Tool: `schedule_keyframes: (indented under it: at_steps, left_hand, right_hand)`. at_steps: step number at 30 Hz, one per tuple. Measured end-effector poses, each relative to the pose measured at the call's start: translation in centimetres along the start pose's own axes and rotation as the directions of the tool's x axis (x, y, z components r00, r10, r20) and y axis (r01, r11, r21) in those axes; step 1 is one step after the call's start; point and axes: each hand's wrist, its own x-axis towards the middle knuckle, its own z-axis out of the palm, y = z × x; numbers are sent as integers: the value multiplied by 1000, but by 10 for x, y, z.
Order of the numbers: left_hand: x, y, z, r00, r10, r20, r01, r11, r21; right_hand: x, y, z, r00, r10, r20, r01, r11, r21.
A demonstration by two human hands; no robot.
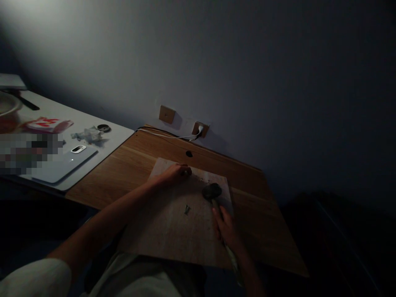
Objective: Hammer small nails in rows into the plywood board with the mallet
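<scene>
My right hand [227, 227] is wrapped around the pale handle of a mallet with a dark, rounded head [212, 191]. The head is over the right part of a light wooden board [173, 235]. Toward the board's far edge, my left hand [180, 171] has its fingers curled together. Whatever they may hold is too dark and small to make out. Between the left hand and the mallet head, a few small nail-like pieces [204, 180] show near the far edge. Several loose nails or screws [187, 209] lie in a small group mid-board.
Beneath the board is a brown wooden table [247, 181] with a cable hole [189, 154]. A white plug [200, 129] sits in the wall outlet, its cable running left. The white table [117, 136] at left bears a pale flat device [64, 165], crumpled plastic [89, 135] and a red-white packet [46, 124].
</scene>
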Motion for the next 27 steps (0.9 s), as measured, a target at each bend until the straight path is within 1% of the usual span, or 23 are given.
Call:
schedule_keyframes:
  at_steps: [4, 6, 12, 15, 17, 20, 23, 27]
  left_hand:
    - [1, 0, 1, 1000, 6, 9, -7, 998, 56]
    - [1, 1, 2, 1000, -6, 20, 5, 999, 51]
    - [0, 7, 0, 997, -79, 18, 79, 997, 14]
    - [0, 8, -1, 995, -93, 18, 93, 996, 10]
    - [0, 5, 0, 996, -91, 12, 90, 996, 7]
    - [0, 0, 4, 995, -100, -17, 100, 995, 16]
    - [0, -2, 6, 994, -100, -42, 102, 994, 37]
    - [0, 1, 4, 994, -103, -41, 104, 994, 24]
  right_hand:
    - [0, -12, 6, 998, -48, 40, 49, 998, -40]
    - [3, -21, 12, 997, -66, 41, 68, 997, -34]
    - [20, -59, 28, 985, -142, 101, 145, 989, -25]
    - [26, -77, 36, 982, -164, 92, 169, 984, -47]
    - [28, -84, 41, 981, -179, 78, 185, 980, -79]
    - [29, -88, 46, 976, -194, 96, 207, 968, -145]
    - [30, -85, 49, 974, -194, 119, 214, 957, -197]
    - [32, -79, 53, 966, -248, 67, 257, 931, -258]
